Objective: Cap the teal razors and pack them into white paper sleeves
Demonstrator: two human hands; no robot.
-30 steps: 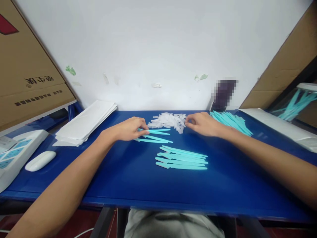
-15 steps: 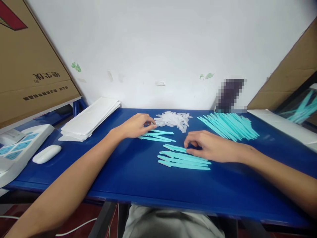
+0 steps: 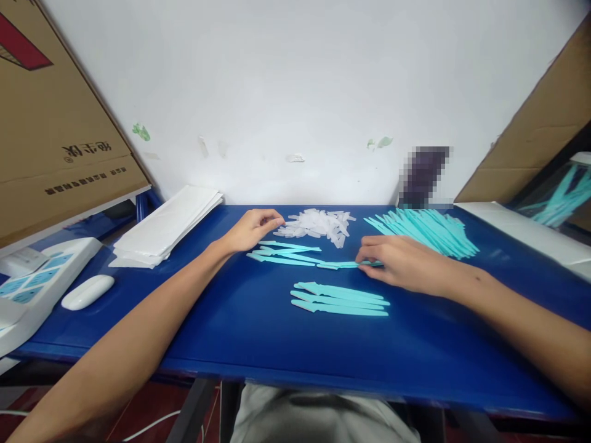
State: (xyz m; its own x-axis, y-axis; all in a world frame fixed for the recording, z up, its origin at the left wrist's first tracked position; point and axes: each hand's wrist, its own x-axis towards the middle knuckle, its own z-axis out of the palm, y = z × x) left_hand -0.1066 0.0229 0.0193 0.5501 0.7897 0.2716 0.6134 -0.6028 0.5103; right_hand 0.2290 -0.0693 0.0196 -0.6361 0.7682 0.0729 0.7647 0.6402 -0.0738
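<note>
My right hand (image 3: 385,261) is closed on the handle end of a turquoise eyebrow razor (image 3: 337,265), whose head points left. My left hand (image 3: 256,229) has thumb and forefinger pinched together at the left edge of a pile of small translucent white caps (image 3: 318,224); whatever lies between the fingertips is too small to make out. Just below that hand, several razors (image 3: 286,252) lie crossed on the table. Nearer to me, a row of several razors (image 3: 341,299) lies side by side, heads to the left.
A large heap of turquoise razors (image 3: 425,231) lies at the back right of the blue table (image 3: 258,338). To the left are stacked white sheets or bags (image 3: 168,224), a white oval case (image 3: 87,292) and a power strip (image 3: 46,283). Cardboard (image 3: 69,123) stands behind.
My right hand has lifted a razor off the near row and moved it away from me, toward the crossed razors. My left hand has shifted slightly left, its fingers now pinched.
</note>
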